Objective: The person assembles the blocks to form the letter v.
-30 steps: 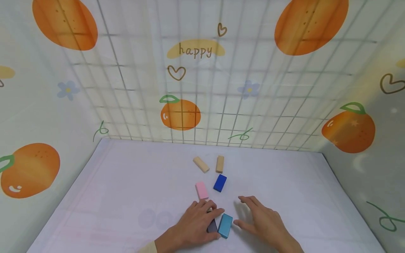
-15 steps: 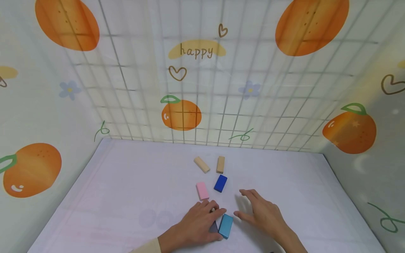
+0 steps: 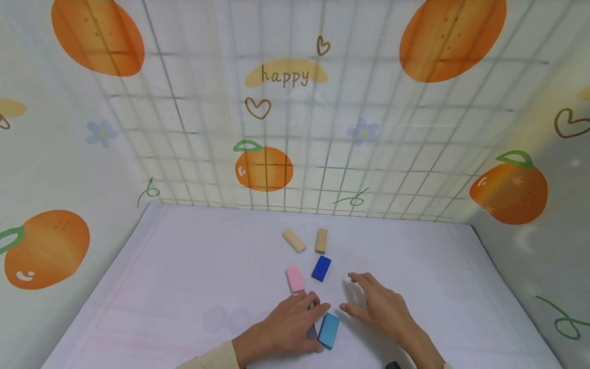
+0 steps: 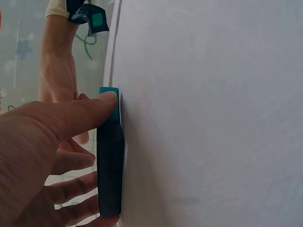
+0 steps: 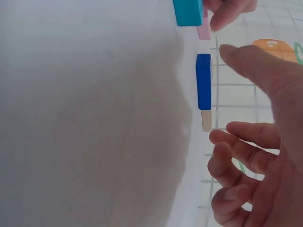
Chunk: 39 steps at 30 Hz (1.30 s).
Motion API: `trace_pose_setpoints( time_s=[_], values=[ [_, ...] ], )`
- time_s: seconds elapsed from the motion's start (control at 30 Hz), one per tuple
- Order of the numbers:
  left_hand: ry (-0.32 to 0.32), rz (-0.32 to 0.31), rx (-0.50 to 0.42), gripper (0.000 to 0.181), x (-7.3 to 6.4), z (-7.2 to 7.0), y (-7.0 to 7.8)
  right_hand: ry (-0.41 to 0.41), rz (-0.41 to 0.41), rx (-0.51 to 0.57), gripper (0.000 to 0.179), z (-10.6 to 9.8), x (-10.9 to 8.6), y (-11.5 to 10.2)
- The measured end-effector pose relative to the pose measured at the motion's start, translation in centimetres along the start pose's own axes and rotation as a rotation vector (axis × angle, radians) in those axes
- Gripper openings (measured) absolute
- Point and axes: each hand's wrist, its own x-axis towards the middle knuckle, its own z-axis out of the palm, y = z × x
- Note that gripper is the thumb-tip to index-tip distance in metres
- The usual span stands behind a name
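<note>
In the head view my left hand (image 3: pixel 291 324) lies over a dark block (image 3: pixel 312 333) on the white table, its thumb at the near end and its fingers at the far end. The left wrist view shows the dark block (image 4: pixel 110 165) held between thumb and fingers. Close on its right sits a teal block (image 3: pixel 329 331), with the left thumb tip beside it. My right hand (image 3: pixel 386 311) hovers right of the teal block, thumb and fingers apart, holding nothing. A blue block (image 5: pixel 203 81) appears beyond the right thumb in the right wrist view.
Ahead of the hands lie a pink block (image 3: pixel 295 279) and two plain wooden blocks (image 3: pixel 294 241), one of them slanted. White cloth walls (image 3: pixel 295 128) printed with oranges stand behind and at both sides of the table.
My right hand has shifted slightly away from me, past the teal block. The left hand has edged a little right and covers more of the dark block. The other blocks stay put.
</note>
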Motion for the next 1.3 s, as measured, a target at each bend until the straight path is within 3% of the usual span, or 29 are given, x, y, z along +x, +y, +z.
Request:
trace_pose_setpoints(
  time_s=[0.53, 0.93, 1.3],
  values=[
    [-0.004, 0.054, 0.073, 0.064, 0.2, -0.4, 0.2, -0.044, 0.006, -0.026, 0.077, 0.0, 1.5, -0.4],
    [-0.041, 0.029, 0.070, 0.065, 0.2, -0.7, 0.5, -0.028, -0.022, -0.025, 0.075, 0.1, 2.0, -0.6],
    [-0.033, 0.013, 0.069, 0.065, 0.1, -0.4, 0.7, -0.051, -0.010, -0.034, 0.076, 0.4, 2.5, -0.9]
  ],
)
